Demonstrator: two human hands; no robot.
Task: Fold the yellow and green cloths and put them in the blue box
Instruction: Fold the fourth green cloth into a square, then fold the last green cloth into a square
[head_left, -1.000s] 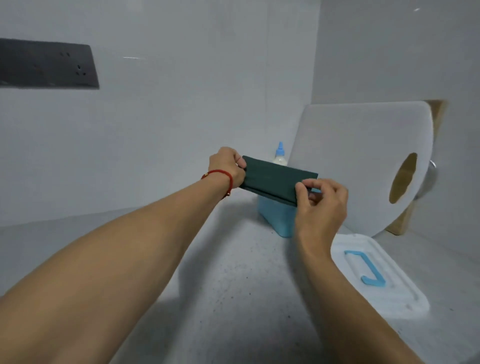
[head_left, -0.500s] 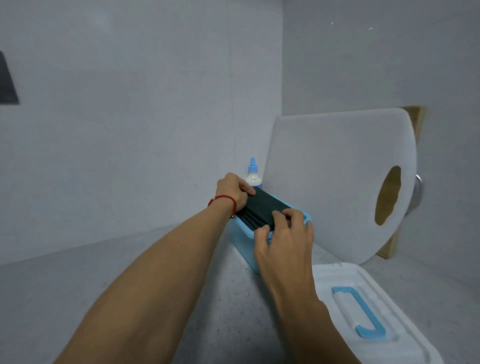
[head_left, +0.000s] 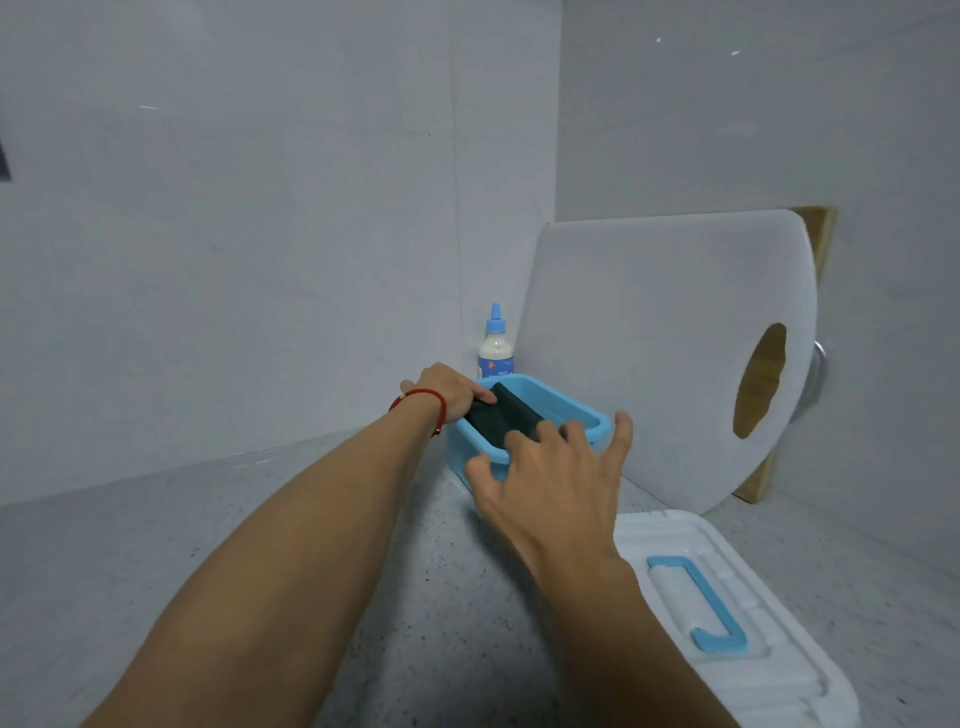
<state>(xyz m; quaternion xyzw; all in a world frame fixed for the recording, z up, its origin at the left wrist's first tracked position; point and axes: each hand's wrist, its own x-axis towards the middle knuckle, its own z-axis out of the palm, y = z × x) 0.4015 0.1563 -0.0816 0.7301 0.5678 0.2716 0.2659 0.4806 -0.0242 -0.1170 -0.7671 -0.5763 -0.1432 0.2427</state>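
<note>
One folded green cloth (head_left: 501, 418) lay inside the blue box (head_left: 582, 410), slanting along its left side, and nothing else could be made out in the box. Both hands were at the box. The left hand (head_left: 448, 391), a red cord on its wrist, held the far end of the cloth, its thumb lying on top; how its fingers sat underneath could not be told. The right hand (head_left: 550, 467) had let go: its fingers were spread and relaxed over the near rim, just above the cloth's near end, grasping nothing. Beyond the left hand stood a small bottle (head_left: 495, 345) with a blue cap, and right of the box a white board (head_left: 660, 353) leaned against the wall. Near the right forearm the white lid (head_left: 727, 603) lay flat on the counter (head_left: 260, 519). Half a second earlier the right fingers had pressed down on the cloth at the rim; a second earlier both hands had pinched it stretched in the air above the box.
</note>
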